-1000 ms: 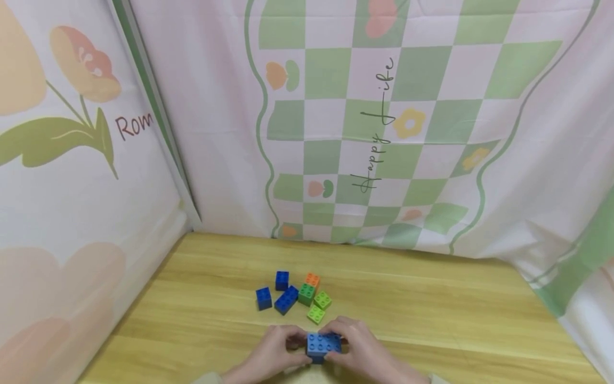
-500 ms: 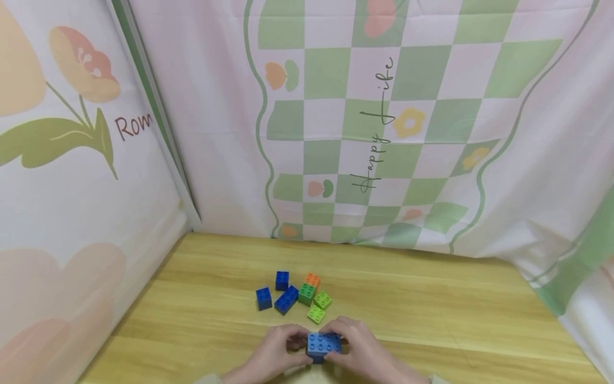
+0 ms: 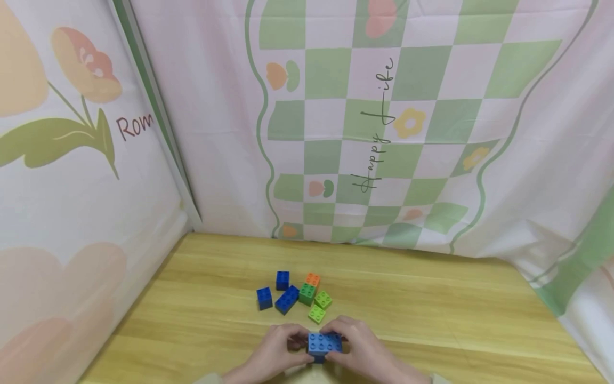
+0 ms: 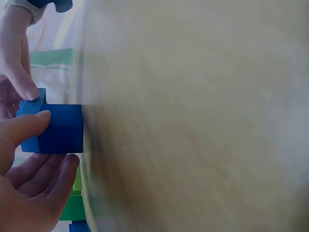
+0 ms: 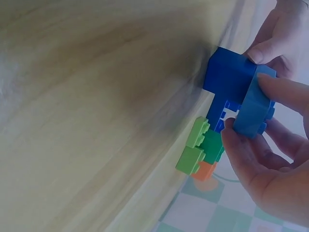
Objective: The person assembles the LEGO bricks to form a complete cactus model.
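Head view: well short of the worktop's (image 3: 451, 314) far edge, the left hand (image 3: 275, 346) pinches a light-blue brick (image 3: 320, 345) and the dark-blue brick (image 4: 63, 130) under its left end. The right hand (image 3: 363, 349) pinches its right end, whose overhang the right wrist view reveals. Beyond lie lime bricks (image 3: 316, 314), blue bricks (image 3: 287, 300), a green brick (image 3: 307, 294), an orange brick (image 3: 313, 279).

- Head view: soft, diffuse light is falling evenly across the yellow wood-grain tabletop (image 3: 455, 309) and the white-and-green printed fabric curtain (image 3: 364, 122).
- Left wrist view: exposure is running dimmer; the tabletop grain is smearing out of focus, and pale haze is washing its right side.
- Right wrist view: a soft-edged shadow is darkening the tabletop beside the dark blue plastic brick (image 5: 229, 72).
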`<state>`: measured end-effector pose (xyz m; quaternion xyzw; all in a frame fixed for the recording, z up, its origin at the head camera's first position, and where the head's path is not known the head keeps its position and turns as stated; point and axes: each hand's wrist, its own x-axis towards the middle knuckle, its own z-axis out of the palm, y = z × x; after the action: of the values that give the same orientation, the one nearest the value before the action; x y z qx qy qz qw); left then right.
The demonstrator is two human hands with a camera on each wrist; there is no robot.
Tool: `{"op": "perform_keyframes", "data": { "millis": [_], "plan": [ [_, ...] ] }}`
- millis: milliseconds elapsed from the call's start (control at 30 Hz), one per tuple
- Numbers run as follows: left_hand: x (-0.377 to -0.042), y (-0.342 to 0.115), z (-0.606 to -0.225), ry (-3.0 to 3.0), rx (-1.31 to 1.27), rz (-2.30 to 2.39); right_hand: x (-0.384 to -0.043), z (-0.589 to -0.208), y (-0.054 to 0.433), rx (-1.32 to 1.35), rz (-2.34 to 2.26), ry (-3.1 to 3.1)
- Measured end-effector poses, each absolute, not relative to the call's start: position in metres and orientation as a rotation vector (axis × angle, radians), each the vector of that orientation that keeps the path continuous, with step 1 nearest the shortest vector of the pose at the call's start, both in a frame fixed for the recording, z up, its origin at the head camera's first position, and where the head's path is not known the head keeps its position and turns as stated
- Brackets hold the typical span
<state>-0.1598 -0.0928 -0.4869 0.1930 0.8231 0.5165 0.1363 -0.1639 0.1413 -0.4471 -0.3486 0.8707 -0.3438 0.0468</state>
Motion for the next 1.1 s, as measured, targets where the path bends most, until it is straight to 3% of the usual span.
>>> {"op": "perform_keyframes", "data": {
  "millis": [1100],
  "plan": [
    [-0.160, -0.091, -0.487, 2.375, 0.517, 1.495, -0.181, -0.439, 0.151, -1.194, -1.028, 2.911]
  ]
}}
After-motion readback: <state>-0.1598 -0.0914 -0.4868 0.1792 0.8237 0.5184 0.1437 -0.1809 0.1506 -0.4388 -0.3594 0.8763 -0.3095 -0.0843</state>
